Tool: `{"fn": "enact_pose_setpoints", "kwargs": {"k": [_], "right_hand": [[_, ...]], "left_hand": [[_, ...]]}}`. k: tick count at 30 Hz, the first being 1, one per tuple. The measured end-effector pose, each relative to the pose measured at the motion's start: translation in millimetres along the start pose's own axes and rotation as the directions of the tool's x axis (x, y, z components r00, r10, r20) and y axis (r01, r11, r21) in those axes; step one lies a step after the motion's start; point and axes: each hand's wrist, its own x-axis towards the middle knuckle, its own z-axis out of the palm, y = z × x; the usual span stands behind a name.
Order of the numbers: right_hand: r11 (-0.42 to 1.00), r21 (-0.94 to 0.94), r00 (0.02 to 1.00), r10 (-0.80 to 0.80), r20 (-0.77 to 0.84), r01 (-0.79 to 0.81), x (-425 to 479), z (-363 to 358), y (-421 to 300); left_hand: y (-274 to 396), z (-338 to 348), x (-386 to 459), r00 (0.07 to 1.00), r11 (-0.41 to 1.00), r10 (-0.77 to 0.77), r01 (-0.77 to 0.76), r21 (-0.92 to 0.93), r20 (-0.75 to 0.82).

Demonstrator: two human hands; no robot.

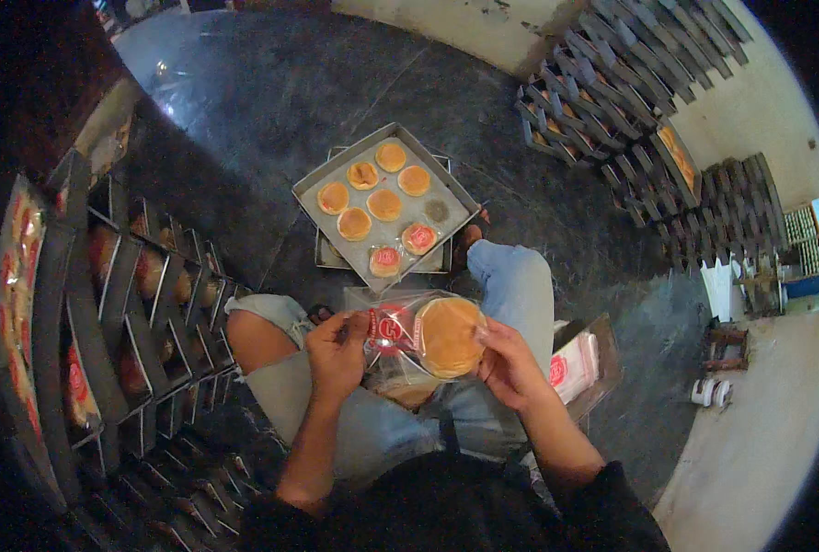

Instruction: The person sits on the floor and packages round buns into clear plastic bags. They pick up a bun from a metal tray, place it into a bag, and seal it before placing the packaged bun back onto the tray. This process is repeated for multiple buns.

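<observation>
My left hand (337,348) pinches one side of a clear plastic bag (390,330) with red print. My right hand (513,362) grips a round golden bun (452,338) by its right edge, fingers closed on it. Clear film shows around the bun, but how far it sits inside the bag I cannot tell. Just beyond my hands, a square metal tray (444,203) holds several bare buns (385,205). At its near corner lie two bagged buns with red print, one (385,261) lower and one (419,238) to its right.
Under the tray sits another metal tray (324,254). A box (606,345) of printed bags (575,369) stands by my right leg. Stacked trays with packed bread (113,276) rise at left. More stacked trays (609,90) line the right wall, near a small stool (725,348).
</observation>
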Motion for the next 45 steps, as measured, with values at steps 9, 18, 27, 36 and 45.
{"fn": "enact_pose_setpoints", "kwargs": {"k": [9,18,27,36,45], "right_hand": [[-0.314,-0.637,0.355,-0.622,0.698,0.703,-83.7,42.6,1.2],[-0.276,-0.683,0.28,-0.761,0.585,0.676,-73.3,57.8,35.4],[-0.277,-0.654,0.312,-0.707,0.635,0.704,-59.1,36.9,42.3],[-0.181,-0.733,0.524,-0.59,0.614,0.655,-50.6,35.4,36.8],[0.251,-0.776,0.815,-0.155,0.558,0.579,-67.4,-9.2,29.5]], "left_hand": [[72.2,38.1,-66.3,0.807,0.475,0.209,0.41,-0.779,0.553],[95.5,71.3,-84.1,0.826,0.715,0.373,0.034,-0.698,0.422],[65.5,60.2,-90.6,0.895,0.4,0.136,0.342,-0.85,0.424],[58.0,82.6,-61.2,0.914,0.484,0.073,0.318,-0.815,0.4],[20.8,81.5,-41.1,0.809,0.104,-0.261,0.567,-0.817,0.527]]}}
